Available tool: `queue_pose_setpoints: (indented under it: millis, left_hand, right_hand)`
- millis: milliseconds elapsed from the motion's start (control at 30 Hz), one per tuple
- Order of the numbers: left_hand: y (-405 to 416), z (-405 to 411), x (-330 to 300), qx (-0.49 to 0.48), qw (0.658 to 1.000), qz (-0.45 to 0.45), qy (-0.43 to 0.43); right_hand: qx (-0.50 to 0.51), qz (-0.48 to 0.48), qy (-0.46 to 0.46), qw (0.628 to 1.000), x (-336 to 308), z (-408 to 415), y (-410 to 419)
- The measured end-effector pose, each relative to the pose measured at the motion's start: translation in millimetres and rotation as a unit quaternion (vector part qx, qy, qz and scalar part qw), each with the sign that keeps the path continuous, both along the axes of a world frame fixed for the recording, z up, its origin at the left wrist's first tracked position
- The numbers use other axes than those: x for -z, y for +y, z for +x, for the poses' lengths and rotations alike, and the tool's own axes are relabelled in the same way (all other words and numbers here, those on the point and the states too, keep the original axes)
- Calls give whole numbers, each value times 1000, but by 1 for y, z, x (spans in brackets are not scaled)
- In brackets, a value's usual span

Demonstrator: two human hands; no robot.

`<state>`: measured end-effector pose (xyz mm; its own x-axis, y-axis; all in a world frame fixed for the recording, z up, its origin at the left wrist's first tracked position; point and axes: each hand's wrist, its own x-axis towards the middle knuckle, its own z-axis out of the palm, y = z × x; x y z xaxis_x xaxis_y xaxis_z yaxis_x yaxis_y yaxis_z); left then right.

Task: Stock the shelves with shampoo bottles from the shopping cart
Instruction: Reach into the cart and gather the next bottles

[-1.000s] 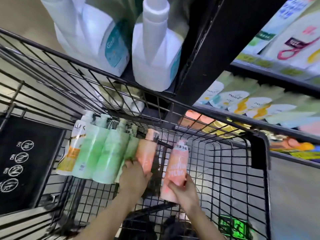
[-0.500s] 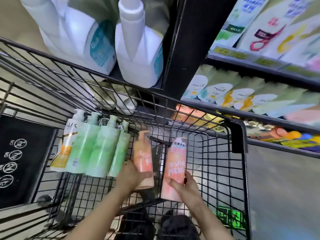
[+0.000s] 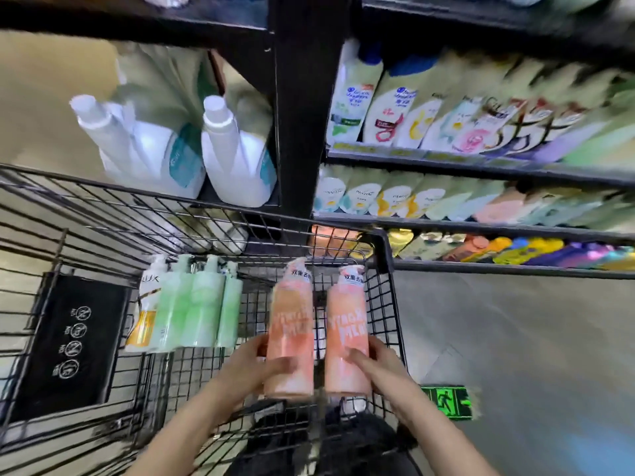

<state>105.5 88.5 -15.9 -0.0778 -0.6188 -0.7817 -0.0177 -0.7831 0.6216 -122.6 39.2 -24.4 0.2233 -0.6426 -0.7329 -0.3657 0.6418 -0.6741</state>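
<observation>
Lift step: left hand (image 3: 254, 367) and right hand (image 3: 374, 364) each grip a pink bottle (image 3: 292, 324) above the cart (image 3: 385, 242). Next, probably: carry both to the shelf (image 3: 481, 228).

**Even light, smeared right side**

Lighting was soft, even, no hard shadows. Shelf bottles (image 3: 481, 125) toward the right edge were badly motion-blurred, labels unreadable. Wide-angle lens bent the cart (image 3: 103, 214) wires. White jugs (image 3: 237, 156) showed mild glare.

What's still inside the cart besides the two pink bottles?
Against the shopping cart far wall lean a white-and-gold Lux bottle and green pump bottles, at least three. The cart floor nearest the person is hidden by arms and pink bottles.
</observation>
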Motion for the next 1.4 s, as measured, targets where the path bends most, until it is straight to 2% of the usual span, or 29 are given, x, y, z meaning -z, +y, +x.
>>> queue_pose_setpoints:
  millis: [67,200,400,633,867,1167,1400]
  left_hand:
    - [2,-7,-33,5,999,-16,27]
    - [-3,-34,-78,26,997,-71,22]
    - [-35,-119,-143,9,985,-165,50]
    - [-70,-243,-183,-14,965,-258,41]
    - [-100,-335,-208,24,958,-284,40]
    - [-174,-381,-279,67,934,-350,20]
    - [-259,-395,-350,52,894,-443,32]
  right_hand:
    - [15,-17,-13,1000,-27,-14,7]
    - [36,-60,-46,996,-80,-46,5]
    - [45,-131,-78,987,-139,-113,-24]
    - [55,-205,-101,972,-192,-235,-54]
    - [62,-236,-107,964,-223,-331,-73]
    - [49,-292,-140,945,-278,-377,-149]
    - [46,-387,-161,907,-346,-388,-239]
